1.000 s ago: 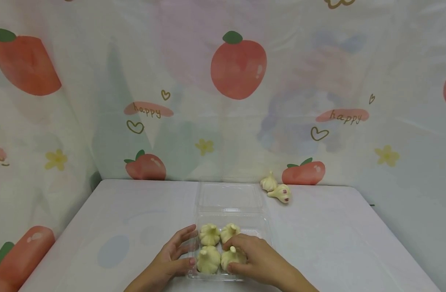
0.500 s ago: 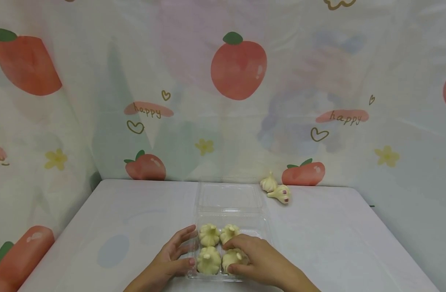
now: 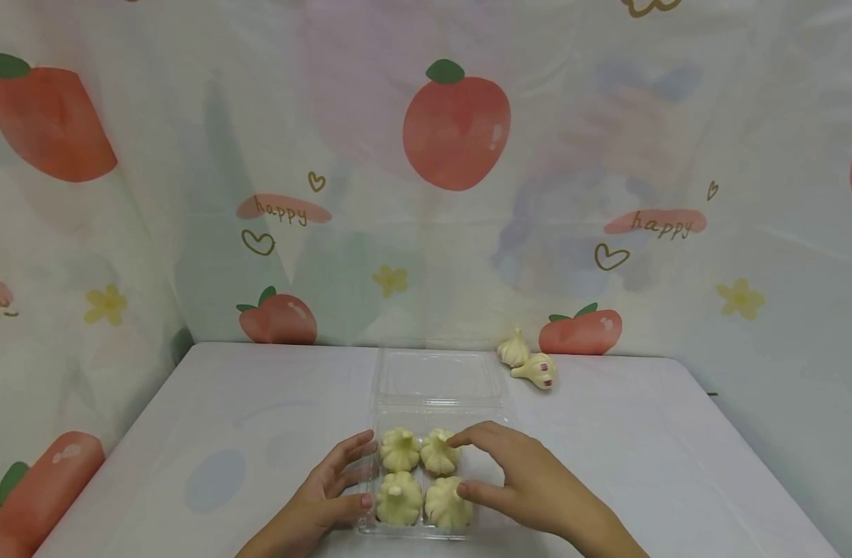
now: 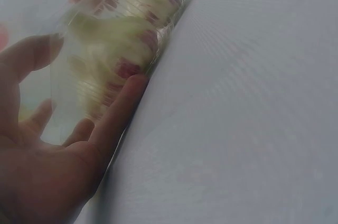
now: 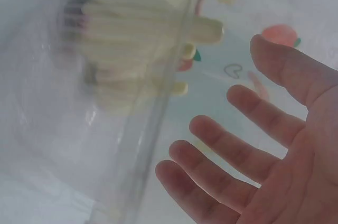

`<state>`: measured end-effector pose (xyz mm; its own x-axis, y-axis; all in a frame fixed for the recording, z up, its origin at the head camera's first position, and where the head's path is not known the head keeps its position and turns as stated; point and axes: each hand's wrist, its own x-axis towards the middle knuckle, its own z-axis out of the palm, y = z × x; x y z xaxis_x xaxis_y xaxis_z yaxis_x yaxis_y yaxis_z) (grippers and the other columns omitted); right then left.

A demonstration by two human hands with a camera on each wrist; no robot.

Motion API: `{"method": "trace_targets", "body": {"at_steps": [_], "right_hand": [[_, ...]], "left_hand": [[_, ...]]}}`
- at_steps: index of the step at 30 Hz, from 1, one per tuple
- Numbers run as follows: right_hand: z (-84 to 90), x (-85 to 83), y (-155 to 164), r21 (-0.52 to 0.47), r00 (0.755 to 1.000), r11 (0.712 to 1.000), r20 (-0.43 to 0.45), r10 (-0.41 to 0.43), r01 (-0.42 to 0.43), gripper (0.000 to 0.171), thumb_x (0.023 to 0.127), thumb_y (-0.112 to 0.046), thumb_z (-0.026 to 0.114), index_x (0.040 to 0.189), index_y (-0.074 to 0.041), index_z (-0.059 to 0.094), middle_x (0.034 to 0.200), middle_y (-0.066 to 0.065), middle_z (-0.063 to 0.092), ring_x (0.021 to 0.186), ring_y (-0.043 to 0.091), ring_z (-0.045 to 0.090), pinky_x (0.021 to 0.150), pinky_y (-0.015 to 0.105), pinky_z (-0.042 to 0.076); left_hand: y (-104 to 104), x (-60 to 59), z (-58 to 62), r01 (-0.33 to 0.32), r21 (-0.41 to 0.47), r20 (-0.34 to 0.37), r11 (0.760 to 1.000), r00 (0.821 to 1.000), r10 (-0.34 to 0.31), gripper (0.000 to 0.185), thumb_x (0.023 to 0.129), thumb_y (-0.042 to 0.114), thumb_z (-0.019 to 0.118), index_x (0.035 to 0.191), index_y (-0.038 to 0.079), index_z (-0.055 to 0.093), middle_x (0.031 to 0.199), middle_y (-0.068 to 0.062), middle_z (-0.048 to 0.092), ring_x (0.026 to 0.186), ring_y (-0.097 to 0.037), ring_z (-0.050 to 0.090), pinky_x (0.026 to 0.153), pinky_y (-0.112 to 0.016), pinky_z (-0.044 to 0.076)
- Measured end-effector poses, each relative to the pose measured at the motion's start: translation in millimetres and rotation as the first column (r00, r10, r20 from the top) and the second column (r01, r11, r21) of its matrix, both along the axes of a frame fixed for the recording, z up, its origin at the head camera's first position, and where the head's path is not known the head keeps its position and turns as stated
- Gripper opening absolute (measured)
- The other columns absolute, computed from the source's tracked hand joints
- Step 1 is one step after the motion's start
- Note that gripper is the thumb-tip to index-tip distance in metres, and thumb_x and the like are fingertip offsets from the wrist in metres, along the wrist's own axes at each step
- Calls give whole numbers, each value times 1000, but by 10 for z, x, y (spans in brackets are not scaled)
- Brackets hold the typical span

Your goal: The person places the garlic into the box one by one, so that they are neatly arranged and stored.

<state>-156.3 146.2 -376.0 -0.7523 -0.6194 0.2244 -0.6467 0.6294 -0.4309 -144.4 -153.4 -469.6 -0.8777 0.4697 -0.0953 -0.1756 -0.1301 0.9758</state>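
Steadying a clear tray (image 3: 498, 434) of four garlic bulbs (image 3: 401, 449).
My left hand (image 3: 321, 500) braces its side; my right hand (image 3: 530, 484) hovers released. A nudge might topple bulbs.

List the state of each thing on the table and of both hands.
Clear box: lid open, four garlic bulbs inside.
Boxed garlic: upright, stems up.
Loose garlic: two bulbs on the table, outside the box.
Left hand: touching the box's side.
Right hand: open above the box, holding nothing.
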Motion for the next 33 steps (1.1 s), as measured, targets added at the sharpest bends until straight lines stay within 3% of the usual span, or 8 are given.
{"method": "trace_targets", "body": {"at_steps": [4,17,28,33], "right_hand": [[34,-41,78,-24,998,999,-45,-39,38,40,82,-46,65,118,-40,50,117,-26,51,110,0,50,88,34,44],[55,-209,276,-82,989,986,10,-148,148,43,79,-44,68,118,-40,51,118,-23,53,104,1,51,77,31,48],[123,-576,493,-187,984,966,42,-175,180,49,79,-40,70,123,-27,53,121,-10,55,110,19,54,79,38,49],[169,-712,559,-256,978,945,101,-182,203,50,78,-34,72,124,-28,52,122,-6,56,112,20,54,82,43,47]], "left_hand": [[6,5,7,-4,1,1,1000,1000,4,67,91,14,57,145,26,20,149,-10,17,132,-39,23,82,-49,46],[1,4,9,-2,-5,4,1000,1000,2,66,91,15,56,145,26,21,149,-10,17,131,-39,24,82,-49,46],[-5,-16,30,-3,-15,6,1000,1000,3,66,91,18,57,145,28,21,149,-9,17,131,-37,25,82,-49,45],[-9,-5,7,1,0,9,1000,1000,-1,66,91,16,57,145,27,21,149,-10,16,132,-38,24,84,-48,45]]}}
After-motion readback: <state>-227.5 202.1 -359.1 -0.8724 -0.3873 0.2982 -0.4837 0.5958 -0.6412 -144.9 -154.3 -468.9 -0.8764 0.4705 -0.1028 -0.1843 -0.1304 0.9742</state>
